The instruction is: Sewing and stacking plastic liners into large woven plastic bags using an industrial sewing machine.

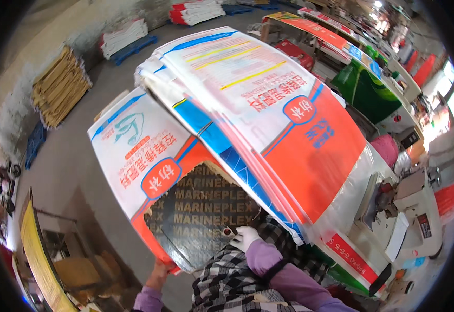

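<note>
My left hand [157, 274], ungloved, is closed at the lower corner of a printed white and orange woven sack [149, 140]; some of its fingers are hidden by the sack's edge. In a white glove, my right hand [245, 238] rests over a dark printed board [201, 208], its fingers curled. At its fingertips is a small dark red and white thing, too small to name. The board lies over the orange end of that sack. To the right, a thick stack of similar sacks [289, 114] slopes down toward me.
A white sewing machine [417, 218] stands at the right edge, beside a pink thread cone [383, 151]. Brown sacks [60, 86] are piled by the left wall; white sacks [125, 37] sit on a blue pallet farther back. A yellow-topped panel [42, 255] rises at lower left.
</note>
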`<state>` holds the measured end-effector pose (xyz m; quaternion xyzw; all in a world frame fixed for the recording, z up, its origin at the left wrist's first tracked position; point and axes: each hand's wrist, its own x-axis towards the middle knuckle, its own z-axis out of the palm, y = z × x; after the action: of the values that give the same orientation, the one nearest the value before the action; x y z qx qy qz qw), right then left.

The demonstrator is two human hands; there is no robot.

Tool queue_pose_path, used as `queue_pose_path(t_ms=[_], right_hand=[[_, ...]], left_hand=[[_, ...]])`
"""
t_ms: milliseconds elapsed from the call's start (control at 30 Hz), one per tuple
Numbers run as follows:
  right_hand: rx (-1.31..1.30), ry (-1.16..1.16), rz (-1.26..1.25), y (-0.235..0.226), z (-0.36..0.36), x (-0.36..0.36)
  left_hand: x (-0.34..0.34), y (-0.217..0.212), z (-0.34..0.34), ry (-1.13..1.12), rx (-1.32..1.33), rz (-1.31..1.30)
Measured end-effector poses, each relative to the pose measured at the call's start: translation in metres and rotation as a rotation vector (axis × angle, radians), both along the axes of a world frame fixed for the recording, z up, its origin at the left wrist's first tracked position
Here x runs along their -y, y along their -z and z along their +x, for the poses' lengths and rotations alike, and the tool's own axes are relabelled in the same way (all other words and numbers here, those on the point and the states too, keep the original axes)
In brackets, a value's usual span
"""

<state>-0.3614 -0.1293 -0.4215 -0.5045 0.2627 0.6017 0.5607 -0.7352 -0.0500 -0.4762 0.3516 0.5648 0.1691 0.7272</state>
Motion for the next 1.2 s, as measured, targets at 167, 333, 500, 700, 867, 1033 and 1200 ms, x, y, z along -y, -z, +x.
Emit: queue_pose_path(t_ms=[167, 333, 500, 700, 867, 1033, 1200], right_hand=[[1.809, -0.879, -0.114, -0.055, 0.028, 0.017], [1.412, -1.638, 0.055, 0.001, -0.003, -0.015], [1.609, -1.499, 0.027, 0.008, -0.003, 0.009], [1.201, -0.862, 0.914, -0.054, 0.021, 0.065], [0.759, -0.297, 1.217, -0.266, 0.145, 0.19], [1.314, 0.545, 1.069, -0.335, 0.236, 0.222], [1.382, 0.466, 0.708, -0.314, 0.258, 0.237]], left_hand=[[-0.007, -0.017, 0.044, -0.018, -0.001, 0.134], [-0.043, -0.046, 0.085, 0.082, -0.262, 0.314], [-0.065, -0.061, 0.099, 0.311, -0.707, 0.732], [-0.094, -0.099, 0.118, 0.451, -0.939, 1.462], [-0.017, -0.258, 0.353, 0.879, 0.001, 1.956], [0.104, -0.228, 0.505, 1.333, 0.494, 1.729], [0.138, -0.189, 0.561, 1.406, 0.256, 1.602]])
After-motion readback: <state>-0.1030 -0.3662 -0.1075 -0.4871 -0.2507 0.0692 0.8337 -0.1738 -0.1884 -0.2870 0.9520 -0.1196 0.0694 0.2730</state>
